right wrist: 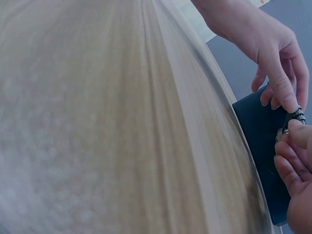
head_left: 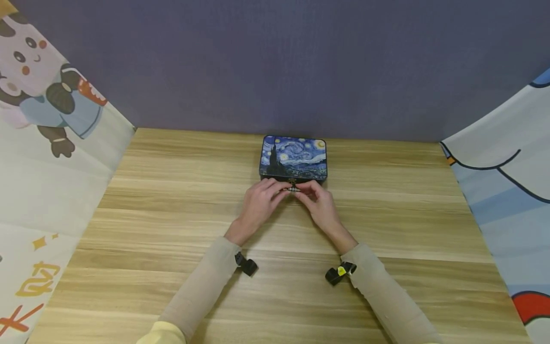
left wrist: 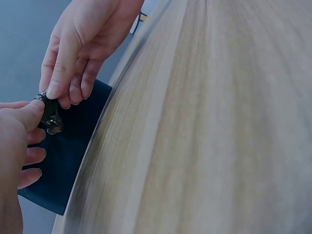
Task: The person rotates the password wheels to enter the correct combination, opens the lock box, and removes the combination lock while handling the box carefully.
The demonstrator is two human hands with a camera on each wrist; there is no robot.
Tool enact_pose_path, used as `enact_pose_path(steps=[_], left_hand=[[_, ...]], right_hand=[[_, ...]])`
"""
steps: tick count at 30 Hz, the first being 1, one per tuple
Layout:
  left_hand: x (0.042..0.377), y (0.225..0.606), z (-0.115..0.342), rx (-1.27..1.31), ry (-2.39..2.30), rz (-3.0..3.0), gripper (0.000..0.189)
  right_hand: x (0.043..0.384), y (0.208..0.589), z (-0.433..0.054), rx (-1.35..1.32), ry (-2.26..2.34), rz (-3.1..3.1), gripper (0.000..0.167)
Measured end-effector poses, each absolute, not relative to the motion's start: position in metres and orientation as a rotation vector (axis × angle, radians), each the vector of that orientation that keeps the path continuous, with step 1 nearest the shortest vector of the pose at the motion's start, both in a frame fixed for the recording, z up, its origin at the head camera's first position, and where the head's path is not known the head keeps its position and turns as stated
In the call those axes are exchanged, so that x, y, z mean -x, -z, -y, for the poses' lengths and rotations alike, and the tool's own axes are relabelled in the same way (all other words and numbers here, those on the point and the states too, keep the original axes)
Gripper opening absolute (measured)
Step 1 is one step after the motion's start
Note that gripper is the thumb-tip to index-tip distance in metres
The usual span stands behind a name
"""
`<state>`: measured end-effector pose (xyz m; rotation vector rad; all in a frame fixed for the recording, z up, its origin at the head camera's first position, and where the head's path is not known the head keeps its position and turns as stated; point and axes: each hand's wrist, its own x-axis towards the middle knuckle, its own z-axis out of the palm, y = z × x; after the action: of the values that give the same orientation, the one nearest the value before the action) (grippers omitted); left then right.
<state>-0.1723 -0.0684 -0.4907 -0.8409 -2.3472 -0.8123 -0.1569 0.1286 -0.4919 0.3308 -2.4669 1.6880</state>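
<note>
A rectangular tin box [head_left: 296,160] with a starry night painting on its lid lies at the far side of the table. At the middle of its dark front, by the clasp [head_left: 292,180], hangs a small combination padlock [head_left: 293,189] with ridged dials. My left hand [head_left: 259,199] pinches the padlock's left end between thumb and forefinger. From the other side, my right hand [head_left: 321,204] pinches its right end. The left wrist view shows both thumbs on the padlock [left wrist: 50,117], in front of the dark box side [left wrist: 70,151]. Fingertips partly hide the padlock.
The wood-grain table [head_left: 172,229] stretches around the box, with a dark blue-grey panel [head_left: 275,67] rising right behind it. Printed cartoon cloths hang at the left [head_left: 47,143] and right [head_left: 494,181]. Small black cameras are strapped to both sleeves.
</note>
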Motion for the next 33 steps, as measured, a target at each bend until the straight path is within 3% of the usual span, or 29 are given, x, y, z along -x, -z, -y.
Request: enact_pose_path(steps=[33], left_hand=[[0.1736, 0.4903, 0.0686, 0.859, 0.818, 2.355, 0.023]], right_hand=[[0.157, 0.4916, -0.1293, -0.331, -1.687, 2.473, 0.021]])
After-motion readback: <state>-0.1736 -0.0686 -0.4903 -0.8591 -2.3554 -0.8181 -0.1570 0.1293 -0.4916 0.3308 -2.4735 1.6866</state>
